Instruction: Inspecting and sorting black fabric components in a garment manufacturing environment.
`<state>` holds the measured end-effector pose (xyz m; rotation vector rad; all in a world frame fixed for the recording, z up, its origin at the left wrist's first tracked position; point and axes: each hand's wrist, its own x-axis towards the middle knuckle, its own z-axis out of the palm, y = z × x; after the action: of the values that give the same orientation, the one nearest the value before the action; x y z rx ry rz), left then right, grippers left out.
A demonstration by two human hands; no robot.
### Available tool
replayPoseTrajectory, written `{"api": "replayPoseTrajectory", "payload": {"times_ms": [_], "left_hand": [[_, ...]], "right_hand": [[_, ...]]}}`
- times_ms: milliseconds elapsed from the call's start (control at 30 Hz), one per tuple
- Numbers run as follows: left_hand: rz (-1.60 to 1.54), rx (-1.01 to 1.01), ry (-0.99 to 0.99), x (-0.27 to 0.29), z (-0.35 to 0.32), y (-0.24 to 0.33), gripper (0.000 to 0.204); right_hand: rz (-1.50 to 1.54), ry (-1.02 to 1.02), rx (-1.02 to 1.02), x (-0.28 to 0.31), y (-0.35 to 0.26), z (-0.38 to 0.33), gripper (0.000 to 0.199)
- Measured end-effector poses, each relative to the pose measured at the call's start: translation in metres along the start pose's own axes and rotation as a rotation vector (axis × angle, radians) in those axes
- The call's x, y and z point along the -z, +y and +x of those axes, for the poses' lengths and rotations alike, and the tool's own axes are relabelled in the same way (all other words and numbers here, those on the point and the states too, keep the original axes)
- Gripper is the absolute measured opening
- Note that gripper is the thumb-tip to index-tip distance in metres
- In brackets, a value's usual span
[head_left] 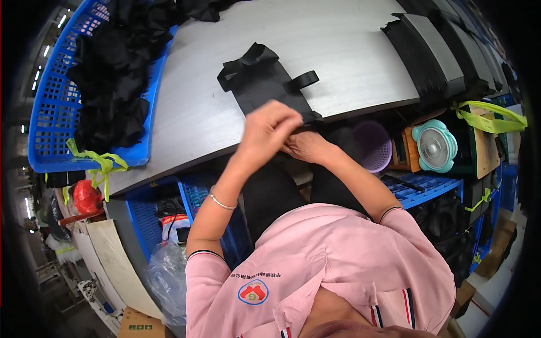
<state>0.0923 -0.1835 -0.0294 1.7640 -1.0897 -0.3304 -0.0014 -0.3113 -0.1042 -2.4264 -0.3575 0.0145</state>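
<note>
Black fabric is the business of this head view: a flat black fabric piece point(265, 84) with webbing loops lies on the grey worktable point(349, 50), its near end drawn to the table's front edge. Both hands meet there. The left hand point(269, 130) is curled, fingertips pinching the cloth's near edge; the right hand point(307, 147), just at its four o'clock and touching it, grips the same edge from below. By my reading, the step is working or folding that hem at the table lip, and what follows calls for a steady pinch, so the piece doesn't slide.

At ten o'clock, a blue crate point(53, 112) heaped with black fabric. At one o'clock, stacked black-and-grey panels point(439, 50). Under the table at three o'clock, a purple basket point(375, 147) and a teal fan point(434, 146).
</note>
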Motion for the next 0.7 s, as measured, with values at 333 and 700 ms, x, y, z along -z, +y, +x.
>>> {"api": "replayPoseTrajectory", "payload": {"times_ms": [333, 700], "left_hand": [[0.696, -0.2, -0.154, -0.009, 0.039, -0.083, 0.054], [0.921, -0.083, 0.125, -0.004, 0.038, -0.137, 0.078]], "right_hand": [[-0.247, 0.106, -0.086, -0.013, -0.013, -0.021, 0.035], [-0.123, 0.949, -0.302, -0.028, -0.019, -0.111, 0.041]]}}
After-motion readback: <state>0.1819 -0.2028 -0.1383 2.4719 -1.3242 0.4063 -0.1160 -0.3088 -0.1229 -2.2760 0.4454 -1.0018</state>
